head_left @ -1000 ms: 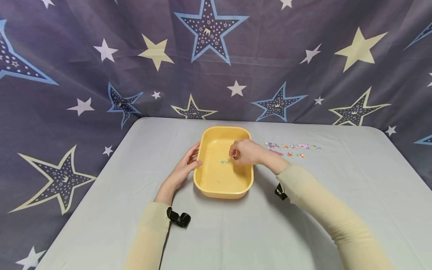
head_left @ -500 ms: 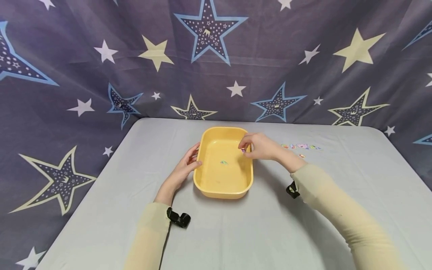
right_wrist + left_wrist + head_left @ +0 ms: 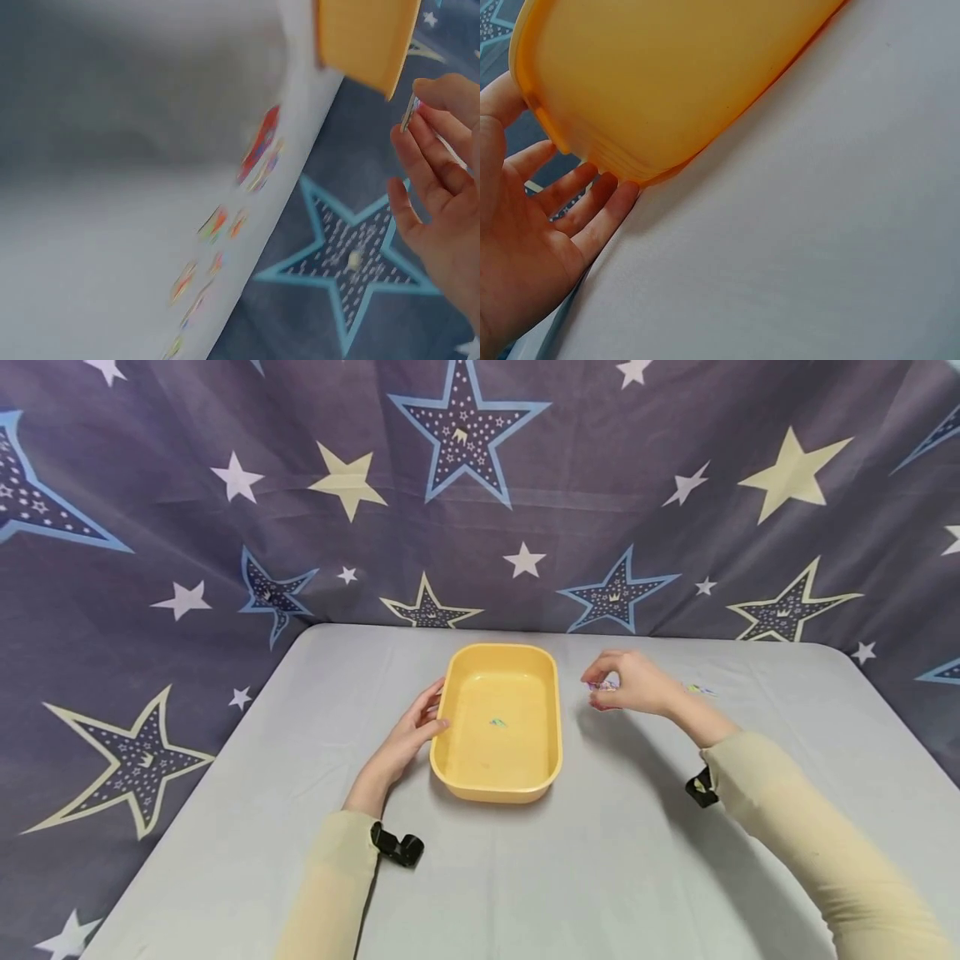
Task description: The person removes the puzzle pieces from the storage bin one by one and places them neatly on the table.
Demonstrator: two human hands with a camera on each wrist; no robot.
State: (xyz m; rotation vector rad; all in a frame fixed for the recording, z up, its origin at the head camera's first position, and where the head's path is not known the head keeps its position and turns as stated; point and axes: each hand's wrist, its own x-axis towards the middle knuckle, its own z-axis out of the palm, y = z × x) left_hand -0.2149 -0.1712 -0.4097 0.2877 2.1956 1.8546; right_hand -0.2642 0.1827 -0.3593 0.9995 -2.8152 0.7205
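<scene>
A yellow plastic tub (image 3: 495, 795) stands on the table; my left hand (image 3: 406, 735) grips its left side, thumb over the rim and fingers along the outer wall (image 3: 615, 161). On the tub floor lies a small green-blue piece (image 3: 498, 722). My right hand (image 3: 633, 683) is beyond the tub's right side, over the table. Between thumb and fingers it pinches a small, thin, flat piece (image 3: 409, 112), seen edge-on in the right wrist view. Below that hand are several colourful flat cutouts, among them a long red one (image 3: 259, 146); the hand hides most of them in the head view.
More cutouts, including a green one (image 3: 699, 690), lie in rows to the right of the hand. A pale cloth covers the table (image 3: 510, 877). Behind it hangs a dark star-patterned curtain (image 3: 525, 468).
My right hand has come out of the tub and moved right, over the cutouts, with a small flat piece still in its fingers. My left hand and the tub have stayed in place.
</scene>
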